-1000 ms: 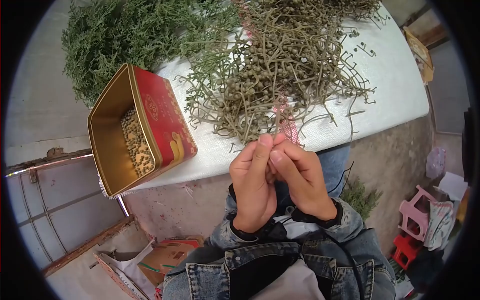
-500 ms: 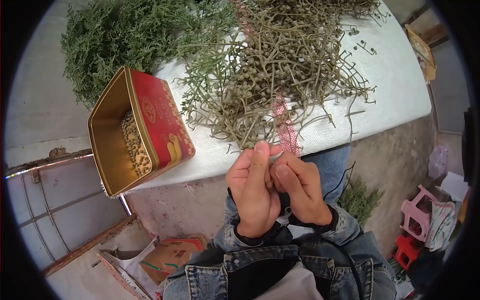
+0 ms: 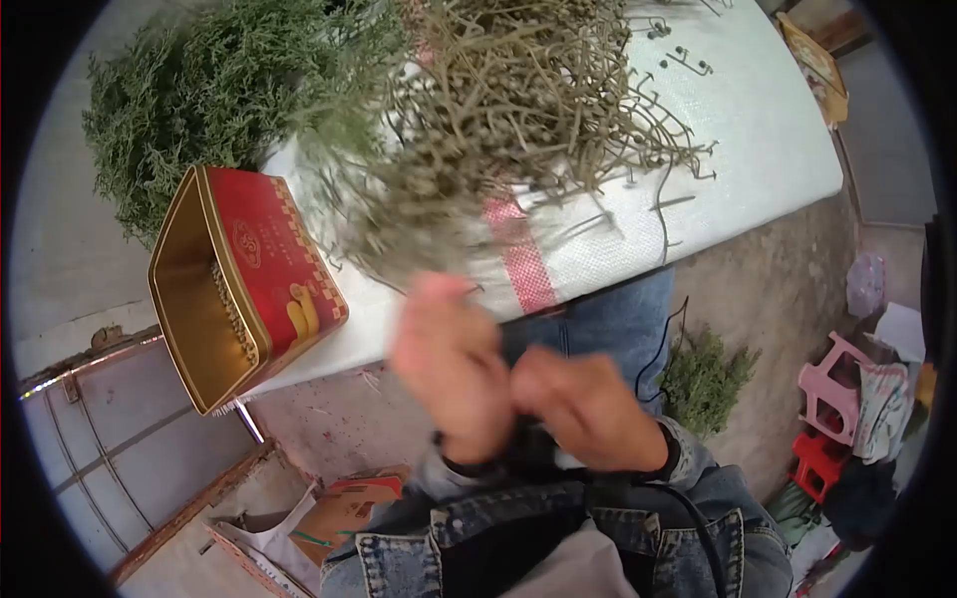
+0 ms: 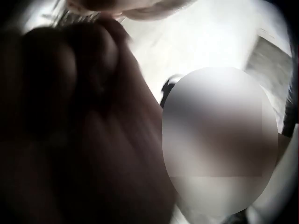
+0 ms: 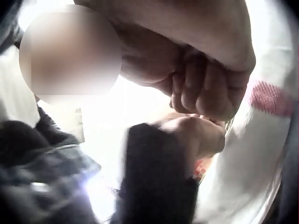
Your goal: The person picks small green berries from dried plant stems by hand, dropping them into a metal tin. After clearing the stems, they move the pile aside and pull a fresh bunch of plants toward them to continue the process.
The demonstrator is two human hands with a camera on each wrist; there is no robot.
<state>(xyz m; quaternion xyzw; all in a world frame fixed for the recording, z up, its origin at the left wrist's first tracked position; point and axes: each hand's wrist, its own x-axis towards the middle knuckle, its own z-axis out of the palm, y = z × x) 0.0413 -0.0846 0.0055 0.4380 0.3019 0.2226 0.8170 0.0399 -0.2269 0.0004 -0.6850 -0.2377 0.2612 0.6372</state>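
Blurred by motion, my left hand (image 3: 454, 364) is at the table's front edge, just below the near end of the brown stem pile (image 3: 528, 110). My right hand (image 3: 588, 409) is close beside it, to the right and nearer my body, over the lap. In the right wrist view the right hand's fingers (image 5: 212, 93) are curled in, above the left hand (image 5: 201, 135). I cannot tell what either hand holds. Left of them stands a red and gold tin (image 3: 261, 244), tipped in this view, with small round berries (image 3: 231, 314) inside.
Green leafy sprigs (image 3: 219, 90) are heaped at the back left of the white woven sheet (image 3: 768, 130). Loose stems (image 3: 688, 62) lie to the right of the pile. A pink stool (image 3: 829, 384), a red stool (image 3: 815, 466) and a leafy plant (image 3: 708, 389) are at floor level on the right.
Both hands were together, fingertips pinching a thin stem. They have drawn slightly apart, the left hand shifting left. The head view has turned, so the tin and pile sit farther left.
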